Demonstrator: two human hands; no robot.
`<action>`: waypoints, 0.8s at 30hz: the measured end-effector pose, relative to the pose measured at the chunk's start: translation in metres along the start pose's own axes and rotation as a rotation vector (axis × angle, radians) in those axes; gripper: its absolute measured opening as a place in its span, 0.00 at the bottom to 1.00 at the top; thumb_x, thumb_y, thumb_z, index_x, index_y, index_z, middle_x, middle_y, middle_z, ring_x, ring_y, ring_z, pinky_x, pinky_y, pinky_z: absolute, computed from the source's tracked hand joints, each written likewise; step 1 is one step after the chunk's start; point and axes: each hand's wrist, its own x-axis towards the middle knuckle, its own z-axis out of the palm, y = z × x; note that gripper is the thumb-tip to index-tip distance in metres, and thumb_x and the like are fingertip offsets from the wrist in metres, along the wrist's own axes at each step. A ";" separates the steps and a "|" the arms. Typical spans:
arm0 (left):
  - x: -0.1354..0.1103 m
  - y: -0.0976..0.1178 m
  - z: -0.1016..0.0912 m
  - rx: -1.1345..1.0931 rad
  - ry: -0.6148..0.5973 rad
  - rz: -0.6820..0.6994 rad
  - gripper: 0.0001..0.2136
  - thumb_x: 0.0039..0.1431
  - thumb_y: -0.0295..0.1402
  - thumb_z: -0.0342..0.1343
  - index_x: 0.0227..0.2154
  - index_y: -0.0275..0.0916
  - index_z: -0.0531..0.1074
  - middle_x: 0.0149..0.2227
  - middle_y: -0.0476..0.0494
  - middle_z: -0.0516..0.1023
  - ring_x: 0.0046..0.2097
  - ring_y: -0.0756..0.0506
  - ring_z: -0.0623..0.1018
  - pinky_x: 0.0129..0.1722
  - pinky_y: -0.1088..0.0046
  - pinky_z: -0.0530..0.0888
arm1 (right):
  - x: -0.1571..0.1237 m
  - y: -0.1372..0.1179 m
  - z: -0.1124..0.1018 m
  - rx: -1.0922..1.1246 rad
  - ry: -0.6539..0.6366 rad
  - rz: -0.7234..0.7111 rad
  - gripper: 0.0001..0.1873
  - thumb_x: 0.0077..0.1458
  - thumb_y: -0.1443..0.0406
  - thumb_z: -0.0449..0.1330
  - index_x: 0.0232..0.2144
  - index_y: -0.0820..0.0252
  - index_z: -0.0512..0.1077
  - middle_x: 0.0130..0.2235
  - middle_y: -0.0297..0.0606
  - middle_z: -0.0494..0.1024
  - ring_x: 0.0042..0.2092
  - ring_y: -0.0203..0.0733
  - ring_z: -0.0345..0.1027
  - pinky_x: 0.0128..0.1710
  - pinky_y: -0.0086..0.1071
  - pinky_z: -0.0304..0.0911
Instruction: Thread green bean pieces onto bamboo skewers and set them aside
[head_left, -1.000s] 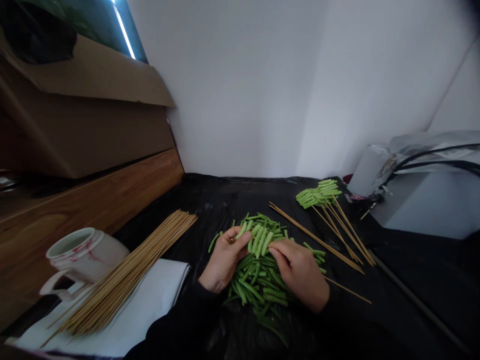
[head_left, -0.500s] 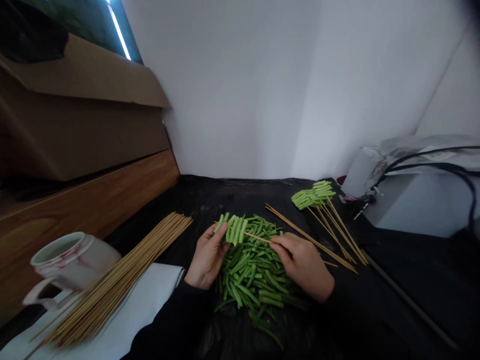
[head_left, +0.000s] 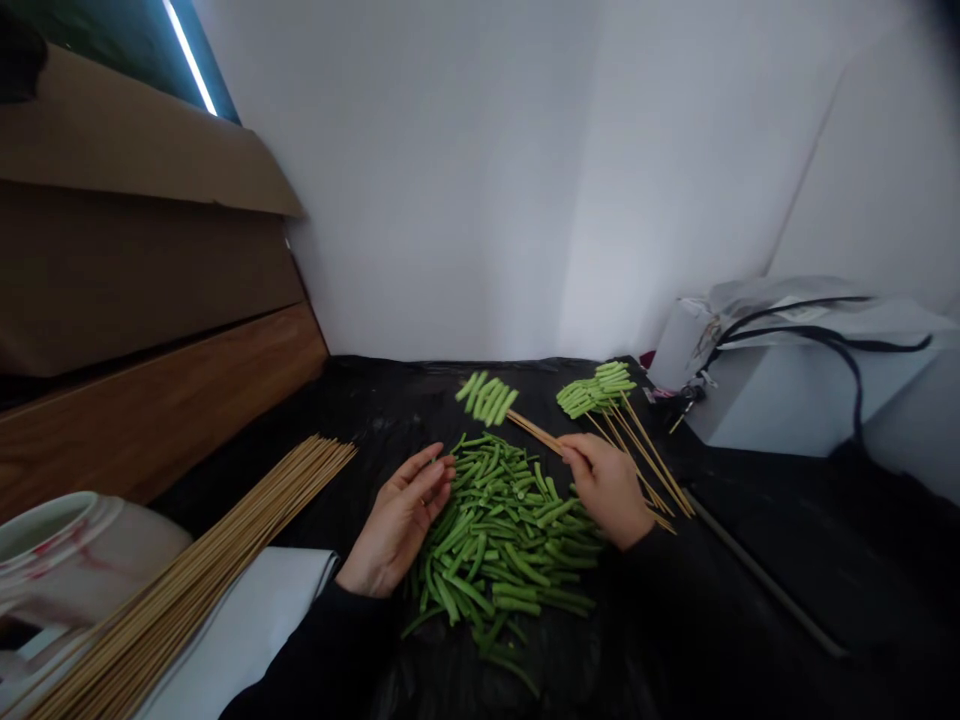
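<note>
My right hand (head_left: 609, 488) is closed on a bamboo skewer (head_left: 536, 432) whose far end carries a row of cut green bean pieces (head_left: 489, 398). That row sits above the black sheet, beyond the loose pile of cut green beans (head_left: 510, 530). At the pile's left edge is my left hand (head_left: 405, 515), its fingers loosely curled and apart, with nothing visible in them. Finished-looking bean skewers (head_left: 598, 390) lie together at the back right, their bare sticks pointing toward me. Loose skewers by my right hand are partly covered by it.
On the left, a thick bundle of bamboo skewers (head_left: 225, 550) lies across a white sheet (head_left: 259, 610) beside a pale mug (head_left: 97, 555). A cardboard box (head_left: 142, 250) stands behind. Black cables (head_left: 810, 330) drape over a white box (head_left: 795, 395) at right, near a thin rod (head_left: 769, 575).
The loaded skewer has moved up and away, out of my left hand, which has let go of the beans and opened. My right hand keeps its hold. The view has turned slightly right.
</note>
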 end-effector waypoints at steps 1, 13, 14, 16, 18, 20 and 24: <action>0.000 0.000 0.000 0.002 -0.005 -0.017 0.13 0.55 0.21 0.59 0.44 0.35 0.76 0.42 0.39 0.80 0.38 0.51 0.79 0.35 0.80 0.76 | 0.002 0.010 -0.001 -0.021 0.033 0.043 0.12 0.59 0.66 0.50 0.38 0.58 0.73 0.37 0.39 0.78 0.40 0.40 0.72 0.42 0.31 0.64; 0.000 -0.003 -0.003 0.035 -0.065 -0.096 0.08 0.55 0.23 0.60 0.38 0.34 0.79 0.35 0.43 0.78 0.32 0.54 0.76 0.30 0.84 0.74 | 0.007 0.103 -0.006 -0.300 0.100 0.361 0.17 0.48 0.76 0.50 0.39 0.60 0.71 0.34 0.40 0.78 0.39 0.42 0.72 0.40 0.32 0.62; 0.000 -0.003 -0.003 0.035 -0.064 -0.098 0.08 0.55 0.22 0.60 0.37 0.34 0.79 0.35 0.43 0.78 0.32 0.54 0.76 0.30 0.84 0.74 | 0.006 0.105 -0.005 -0.321 0.094 0.364 0.17 0.47 0.76 0.50 0.38 0.60 0.71 0.34 0.40 0.78 0.39 0.42 0.72 0.41 0.31 0.62; -0.001 -0.003 -0.002 0.034 -0.058 -0.103 0.08 0.54 0.22 0.60 0.37 0.34 0.79 0.35 0.44 0.78 0.31 0.54 0.76 0.29 0.84 0.74 | 0.006 0.107 -0.004 -0.361 0.077 0.358 0.16 0.47 0.77 0.51 0.36 0.60 0.71 0.35 0.41 0.77 0.40 0.42 0.71 0.41 0.31 0.61; -0.001 -0.003 -0.001 0.034 -0.058 -0.106 0.07 0.54 0.22 0.60 0.37 0.33 0.79 0.34 0.43 0.78 0.31 0.54 0.76 0.29 0.84 0.74 | 0.005 0.108 -0.002 -0.400 0.058 0.345 0.15 0.47 0.77 0.52 0.36 0.61 0.72 0.36 0.41 0.76 0.41 0.42 0.70 0.42 0.30 0.60; -0.002 -0.003 0.000 0.036 -0.061 -0.107 0.07 0.55 0.22 0.60 0.36 0.33 0.79 0.34 0.44 0.78 0.31 0.54 0.76 0.29 0.84 0.74 | 0.005 0.105 -0.001 -0.440 0.042 0.331 0.15 0.48 0.77 0.51 0.36 0.61 0.72 0.37 0.42 0.75 0.40 0.41 0.69 0.41 0.30 0.60; -0.001 -0.004 -0.001 0.043 -0.062 -0.108 0.07 0.55 0.22 0.60 0.36 0.33 0.79 0.33 0.44 0.78 0.31 0.55 0.76 0.28 0.85 0.73 | 0.003 0.096 -0.003 -0.523 0.009 0.302 0.15 0.52 0.76 0.49 0.37 0.61 0.73 0.38 0.43 0.74 0.39 0.42 0.68 0.38 0.32 0.58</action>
